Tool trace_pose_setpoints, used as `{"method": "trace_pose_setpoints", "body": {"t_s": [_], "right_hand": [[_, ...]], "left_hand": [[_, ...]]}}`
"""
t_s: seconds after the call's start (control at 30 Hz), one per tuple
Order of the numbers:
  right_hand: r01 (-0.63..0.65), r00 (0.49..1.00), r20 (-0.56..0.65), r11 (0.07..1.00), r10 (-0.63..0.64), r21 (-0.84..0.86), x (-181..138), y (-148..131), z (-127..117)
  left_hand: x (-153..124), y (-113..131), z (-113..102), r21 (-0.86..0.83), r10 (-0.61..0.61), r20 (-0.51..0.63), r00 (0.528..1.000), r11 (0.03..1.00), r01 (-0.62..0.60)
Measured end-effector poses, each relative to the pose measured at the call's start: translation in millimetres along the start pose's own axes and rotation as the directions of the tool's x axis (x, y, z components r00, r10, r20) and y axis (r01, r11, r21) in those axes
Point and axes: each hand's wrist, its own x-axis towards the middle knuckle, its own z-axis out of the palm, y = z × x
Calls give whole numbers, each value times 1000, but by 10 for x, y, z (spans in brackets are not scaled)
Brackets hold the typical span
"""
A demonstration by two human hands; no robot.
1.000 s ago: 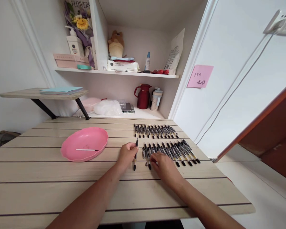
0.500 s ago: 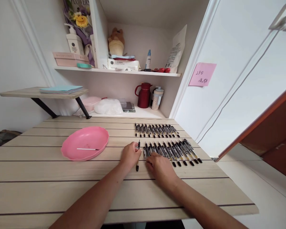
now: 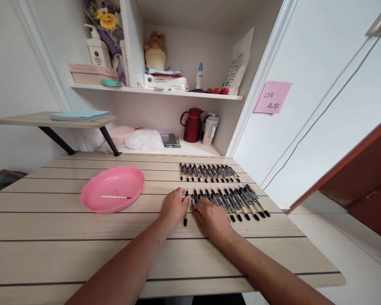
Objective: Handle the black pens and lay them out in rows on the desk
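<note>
My left hand (image 3: 174, 205) is closed on a black-capped pen (image 3: 186, 218) that lies upright in the view, its thin tip pointing to the back. Just to the right, my right hand (image 3: 213, 214) rests with curled fingers at the left end of the near row of pens (image 3: 238, 201). Its fingertips close around a pen there, and the hand hides the lower parts of several others. Behind both hands is a second, shorter-looking row of similar pens (image 3: 209, 173), lying side by side with black ends toward me.
A pink scalloped dish (image 3: 95, 186) holding one thin white stick (image 3: 116, 196) stands left on the wooden table (image 3: 82, 250). A small raised shelf (image 3: 22, 118) sits at the back left. Against the wall are a red jug (image 3: 192, 125) and a tumbler (image 3: 210, 129).
My left hand has shifted slightly right with the pen, closer to the near row. The right hand stays by the row's left end. The camera view has tilted slightly.
</note>
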Motion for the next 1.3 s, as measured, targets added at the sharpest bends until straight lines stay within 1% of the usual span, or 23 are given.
{"method": "trace_pose_setpoints", "body": {"t_s": [0.1, 0.3, 0.5, 0.67, 0.77, 0.83, 0.9, 0.97, 1.1, 1.2, 1.3], "right_hand": [[-17, 1000, 6, 1000, 17, 18, -21, 10, -25], [-62, 998, -18, 995, 63, 74, -99, 86, -120], [-62, 996, -46, 982, 71, 178, -286, 201, -187], [-121, 992, 9, 950, 124, 289, -537, 204, -128], [-149, 989, 30, 923, 148, 355, -692, 125, -66], [-145, 989, 22, 914, 148, 378, -774, 53, -25], [-129, 991, 5, 918, 136, 374, -825, -12, 7], [-112, 992, -11, 928, 124, 356, -845, -54, 29], [-104, 992, -30, 934, 121, 341, -836, -69, 47], [-113, 991, -33, 927, 133, 357, -826, -57, 57], [-118, 989, -39, 924, 142, 363, -818, -48, 77]], "left_hand": [[-10, 14, -16, -3, 10, 2, 1000, 1000, -10], [-30, 12, -34, -41, 24, 22, 999, 999, -24], [-45, 31, -52, -83, 41, 32, 999, 996, -38], [-46, 53, -73, -91, 45, 32, 998, 995, -42], [-48, 53, -72, -88, 58, 32, 998, 995, -55], [-54, 54, -65, -100, 64, 37, 997, 993, -60], [-62, 64, -58, -138, 44, 50, 998, 990, -37], [-70, 81, -56, -192, -4, 66, 998, 981, 17], [-93, 119, -67, -286, -80, 102, 992, 952, 106], [-119, 130, -64, -351, -101, 116, 988, 926, 136], [-143, 127, -55, -387, -95, 118, 988, 912, 134]]}}
